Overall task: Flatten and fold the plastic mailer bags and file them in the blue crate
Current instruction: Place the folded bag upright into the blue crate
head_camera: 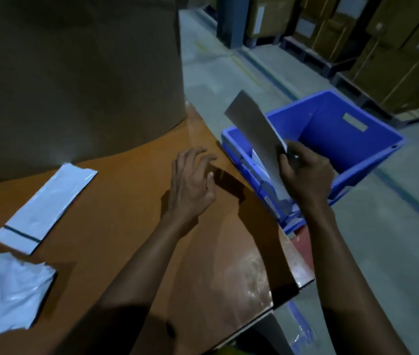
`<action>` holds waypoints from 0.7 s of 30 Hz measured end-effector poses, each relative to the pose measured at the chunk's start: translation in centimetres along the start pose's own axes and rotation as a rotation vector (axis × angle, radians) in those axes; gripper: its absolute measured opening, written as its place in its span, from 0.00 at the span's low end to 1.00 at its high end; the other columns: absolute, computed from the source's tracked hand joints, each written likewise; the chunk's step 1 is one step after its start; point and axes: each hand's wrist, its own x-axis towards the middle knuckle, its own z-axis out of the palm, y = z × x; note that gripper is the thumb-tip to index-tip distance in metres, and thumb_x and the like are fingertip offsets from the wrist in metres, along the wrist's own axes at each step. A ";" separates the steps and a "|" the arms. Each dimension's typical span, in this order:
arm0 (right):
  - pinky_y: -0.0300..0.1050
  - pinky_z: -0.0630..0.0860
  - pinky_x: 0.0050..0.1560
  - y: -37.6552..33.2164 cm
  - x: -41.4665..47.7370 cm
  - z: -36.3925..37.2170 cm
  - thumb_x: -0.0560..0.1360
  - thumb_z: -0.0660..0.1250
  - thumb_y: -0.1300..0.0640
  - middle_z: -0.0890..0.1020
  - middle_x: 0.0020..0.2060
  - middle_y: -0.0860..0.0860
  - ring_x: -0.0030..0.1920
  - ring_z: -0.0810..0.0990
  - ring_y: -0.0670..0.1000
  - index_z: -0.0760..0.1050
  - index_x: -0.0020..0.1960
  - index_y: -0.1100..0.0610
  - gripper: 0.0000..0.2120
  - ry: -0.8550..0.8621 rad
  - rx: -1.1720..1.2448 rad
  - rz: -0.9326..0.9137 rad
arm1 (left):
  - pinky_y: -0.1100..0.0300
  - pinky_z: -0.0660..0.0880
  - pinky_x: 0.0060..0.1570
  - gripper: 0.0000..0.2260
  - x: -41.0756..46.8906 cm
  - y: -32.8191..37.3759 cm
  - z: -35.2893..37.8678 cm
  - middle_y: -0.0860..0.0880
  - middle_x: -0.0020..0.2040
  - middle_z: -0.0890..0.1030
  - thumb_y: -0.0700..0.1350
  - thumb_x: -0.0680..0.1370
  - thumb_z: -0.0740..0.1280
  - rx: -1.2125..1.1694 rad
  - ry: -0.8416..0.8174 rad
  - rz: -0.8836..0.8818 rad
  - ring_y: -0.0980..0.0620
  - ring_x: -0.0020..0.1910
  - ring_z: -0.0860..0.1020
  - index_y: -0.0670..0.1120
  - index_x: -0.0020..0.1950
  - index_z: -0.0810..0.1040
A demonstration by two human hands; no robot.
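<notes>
Right hand (303,172) grasps a folded mailer (257,139) above the blue crate (356,139); left hand (193,180) released. A loose grip could let it unfold.

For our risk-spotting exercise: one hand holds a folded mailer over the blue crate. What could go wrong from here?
The right hand grips the folded mailer near its lower end only; the free upper part might spring open. It hangs tilted above the filed mailers in the blue crate, so it could snag or disturb them. The left hand hovers apart, giving no support.
</notes>
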 end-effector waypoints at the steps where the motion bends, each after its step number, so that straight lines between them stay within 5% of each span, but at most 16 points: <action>1: 0.53 0.77 0.39 1.2 1.3 -0.7 0.77 0.70 0.50 0.86 0.40 0.56 0.44 0.85 0.63 0.84 0.55 0.50 0.09 0.019 -0.031 0.028 | 0.48 0.67 0.63 0.17 1.3 0.8 1.5 0.42 0.65 0.77 0.38 0.75 0.70 -0.029 -0.025 0.046 0.41 0.65 0.74 0.44 0.64 0.79; 7: 0.52 0.77 0.42 9.7 8.8 -2.0 0.76 0.71 0.53 0.87 0.46 0.54 0.49 0.85 0.62 0.84 0.57 0.49 0.10 -0.036 -0.143 0.067 | 0.49 0.68 0.62 0.15 8.8 6.2 11.1 0.41 0.62 0.79 0.40 0.74 0.70 -0.124 -0.154 0.155 0.40 0.63 0.76 0.44 0.61 0.81; 14: 0.51 0.68 0.41 17.4 14.9 2.8 0.76 0.65 0.59 0.81 0.44 0.64 0.47 0.80 0.68 0.77 0.46 0.60 0.05 -0.501 -0.501 0.174 | 0.44 0.71 0.55 0.16 12.8 8.9 18.2 0.41 0.59 0.79 0.41 0.71 0.69 -0.055 -0.340 0.055 0.38 0.60 0.76 0.44 0.59 0.81; 21: 0.55 0.76 0.58 21.2 16.0 9.0 0.78 0.66 0.56 0.81 0.60 0.62 0.62 0.79 0.65 0.79 0.64 0.60 0.16 -0.742 -0.456 0.337 | 0.47 0.63 0.62 0.19 14.9 9.2 22.0 0.43 0.66 0.74 0.43 0.76 0.68 0.006 -0.615 -0.059 0.40 0.69 0.69 0.46 0.67 0.78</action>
